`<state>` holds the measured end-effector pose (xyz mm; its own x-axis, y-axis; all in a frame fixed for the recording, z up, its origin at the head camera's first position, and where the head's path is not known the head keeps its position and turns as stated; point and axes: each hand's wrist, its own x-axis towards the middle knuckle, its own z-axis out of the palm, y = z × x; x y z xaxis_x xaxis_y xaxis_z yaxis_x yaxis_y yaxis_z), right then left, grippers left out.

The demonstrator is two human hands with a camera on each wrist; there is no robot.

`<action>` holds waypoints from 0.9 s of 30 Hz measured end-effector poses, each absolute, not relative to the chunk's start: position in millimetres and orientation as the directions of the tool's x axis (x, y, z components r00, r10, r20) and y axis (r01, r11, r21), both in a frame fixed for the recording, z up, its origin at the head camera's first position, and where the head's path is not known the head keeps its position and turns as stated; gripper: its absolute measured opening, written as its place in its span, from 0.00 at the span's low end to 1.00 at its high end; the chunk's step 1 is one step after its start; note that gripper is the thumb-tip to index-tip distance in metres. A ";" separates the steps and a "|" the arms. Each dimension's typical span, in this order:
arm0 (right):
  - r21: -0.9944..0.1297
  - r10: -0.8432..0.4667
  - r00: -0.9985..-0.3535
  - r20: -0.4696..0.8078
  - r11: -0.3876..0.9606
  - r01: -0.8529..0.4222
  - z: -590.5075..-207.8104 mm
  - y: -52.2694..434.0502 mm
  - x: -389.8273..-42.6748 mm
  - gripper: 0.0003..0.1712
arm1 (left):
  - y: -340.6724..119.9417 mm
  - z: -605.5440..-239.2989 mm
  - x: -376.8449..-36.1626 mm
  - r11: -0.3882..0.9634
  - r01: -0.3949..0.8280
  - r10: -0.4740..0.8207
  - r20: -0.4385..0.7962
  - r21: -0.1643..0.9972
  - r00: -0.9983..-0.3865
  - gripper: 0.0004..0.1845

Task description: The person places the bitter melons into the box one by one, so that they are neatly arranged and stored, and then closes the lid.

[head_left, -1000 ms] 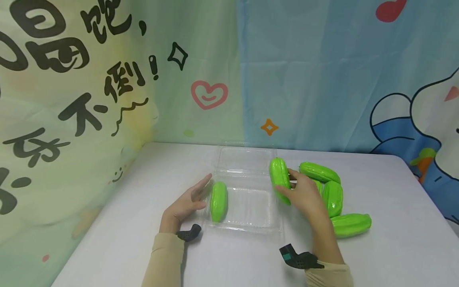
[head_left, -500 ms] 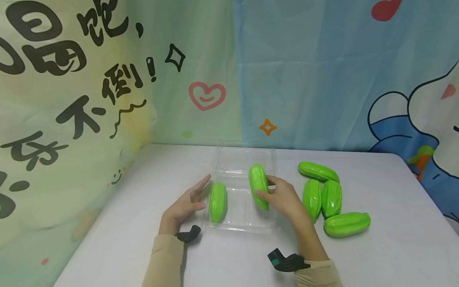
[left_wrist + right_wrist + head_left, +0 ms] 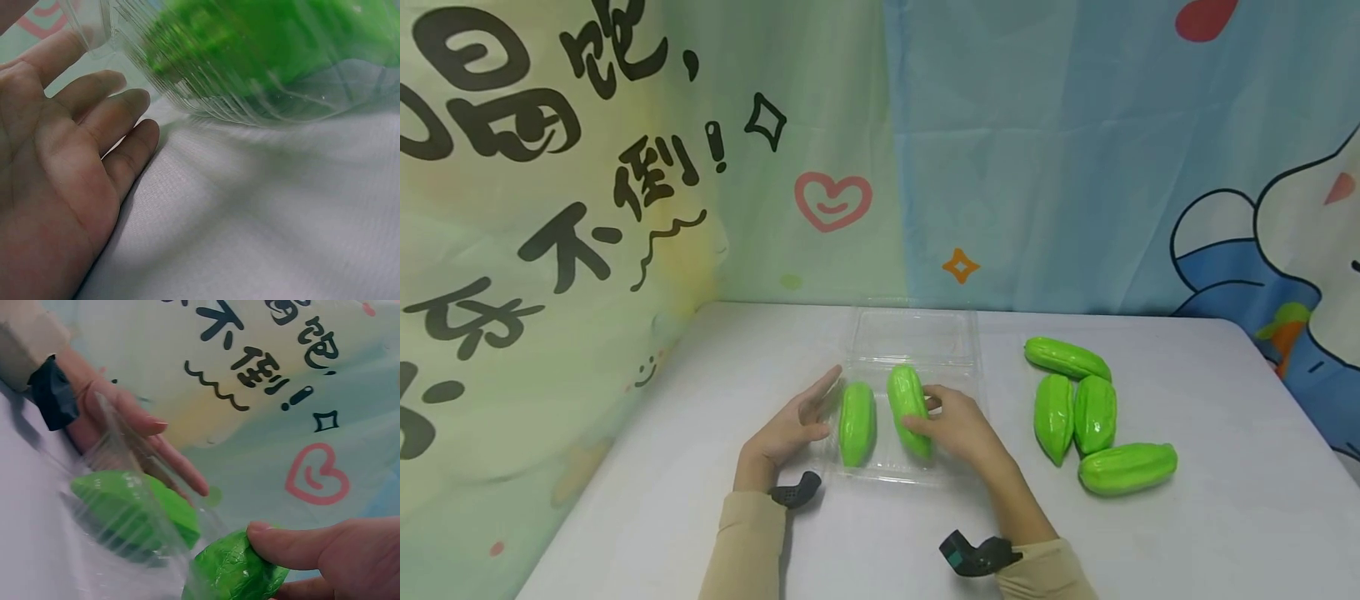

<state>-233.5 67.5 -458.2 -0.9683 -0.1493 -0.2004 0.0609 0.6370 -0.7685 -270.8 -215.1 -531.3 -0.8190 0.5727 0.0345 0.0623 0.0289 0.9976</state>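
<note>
A transparent plastic clamshell box [image 3: 883, 471] lies with its lid [image 3: 917, 333] folded back. In its left part rests one bright green, ribbed, cucumber-shaped vegetable [image 3: 857, 423]. My right hand [image 3: 958, 427] pinches a second green vegetable [image 3: 908, 408] between thumb and fingers, over the middle of the box. The right wrist view shows the thumb [image 3: 281, 544] on its shiny skin, beside the box wall. My left hand [image 3: 786, 429] stands at the box's left side, fingers spread and relaxed. In the left wrist view its fingertips [image 3: 150, 128] are close to the clear wall.
Several more green vegetables lie in a group at the right: one at the back [image 3: 1067, 358], two side by side in the middle [image 3: 1054, 417], one at the front [image 3: 1127, 469]. A printed cloth backdrop [image 3: 1037, 167] rises behind the white table [image 3: 1210, 392].
My right hand has carried its green vegetable leftward and lower, from the box's right edge to over its middle. My left hand has stayed in place.
</note>
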 end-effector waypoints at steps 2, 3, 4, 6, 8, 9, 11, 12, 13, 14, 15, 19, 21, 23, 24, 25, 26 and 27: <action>-0.768 -0.149 -0.969 -0.198 0.638 0.059 -461.6 64.4 -233.4 0.38 | -214.7 -532.1 -271.5 0.029 0.063 0.572 0.035 0.998 -0.820 0.56; -0.767 -0.147 -0.969 -0.197 0.639 0.059 -463.2 63.2 -233.2 0.39 | -214.4 -532.5 -271.7 0.031 0.063 0.570 0.034 0.998 -0.821 0.56; -0.768 -0.146 -0.970 -0.193 0.638 0.057 -465.1 61.9 -233.1 0.39 | -214.2 -532.8 -271.8 0.035 0.062 0.567 0.031 0.997 -0.823 0.57; -0.766 -0.142 -0.971 -0.191 0.640 0.057 -468.6 59.6 -232.8 0.40 | -213.9 -533.3 -272.0 0.042 0.060 0.562 0.026 0.997 -0.826 0.57; -0.766 -0.139 -0.973 -0.185 0.640 0.054 -471.6 57.5 -232.4 0.39 | -213.7 -533.1 -271.9 0.046 0.058 0.561 0.022 0.997 -0.828 0.58; -0.766 -0.137 -0.974 -0.182 0.640 0.053 -472.8 56.4 -232.3 0.39 | -213.8 -533.1 -271.8 0.047 0.059 0.561 0.022 0.997 -0.828 0.58; -0.765 -0.135 -0.975 -0.177 0.642 0.050 -475.2 54.2 -232.1 0.38 | -213.9 -532.5 -271.6 0.047 0.062 0.561 0.025 0.997 -0.827 0.58; -0.765 -0.133 -0.976 -0.173 0.642 0.048 -476.1 53.2 -231.9 0.38 | -213.9 -532.0 -271.3 0.046 0.060 0.562 0.024 0.997 -0.827 0.58; -0.765 -0.131 -0.976 -0.171 0.642 0.048 -476.8 52.2 -231.7 0.37 | -213.9 -532.1 -271.2 0.047 0.060 0.562 0.024 0.997 -0.827 0.58; -0.764 -0.129 -0.977 -0.169 0.644 0.047 -477.5 51.2 -231.5 0.37 | -213.9 -532.0 -271.0 0.047 0.058 0.561 0.022 0.997 -0.827 0.58; -0.761 -0.129 -0.977 -0.170 0.647 0.047 -478.2 50.0 -231.4 0.37 | -214.0 -532.4 -271.0 0.046 0.059 0.561 0.023 0.997 -0.828 0.58; -0.748 -0.129 -0.976 -0.175 0.662 0.047 -480.6 45.6 -230.6 0.36 | -214.0 -533.2 -270.6 0.031 0.055 0.559 0.028 0.998 -0.829 0.58; -0.740 -0.131 -0.975 -0.177 0.671 0.044 -481.3 43.9 -229.9 0.37 | -214.2 -533.6 -270.7 0.023 0.057 0.561 0.034 0.998 -0.827 0.58; -0.735 -0.137 -0.975 -0.175 0.677 0.037 -482.3 42.9 -229.5 0.37 | -214.2 -533.4 -270.8 0.019 0.058 0.564 0.037 0.998 -0.825 0.58; -0.732 -0.137 -0.975 -0.172 0.680 0.034 -482.5 42.6 -229.3 0.37 | -214.4 -533.6 -271.3 0.022 0.065 0.565 0.042 0.998 -0.824 0.58; -0.729 -0.138 -0.976 -0.169 0.684 0.029 -482.8 42.5 -229.0 0.37 | -214.6 -533.7 -271.3 0.023 0.070 0.566 0.045 0.997 -0.823 0.58; -0.727 -0.137 -0.976 -0.169 0.686 0.029 -483.1 42.3 -228.8 0.37 | -214.6 -533.5 -271.3 0.023 0.073 0.568 0.047 0.997 -0.821 0.58; -0.725 -0.136 -0.977 -0.167 0.688 0.028 -483.5 42.2 -228.8 0.37 | -214.8 -533.5 -271.5 0.022 0.077 0.571 0.051 0.997 -0.820 0.57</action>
<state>-228.8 42.2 -483.5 -0.9766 -0.1359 -0.1667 0.0281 0.6879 -0.7253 -271.5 -214.8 -533.5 -0.8195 0.5708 0.0508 0.0771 0.0220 0.9968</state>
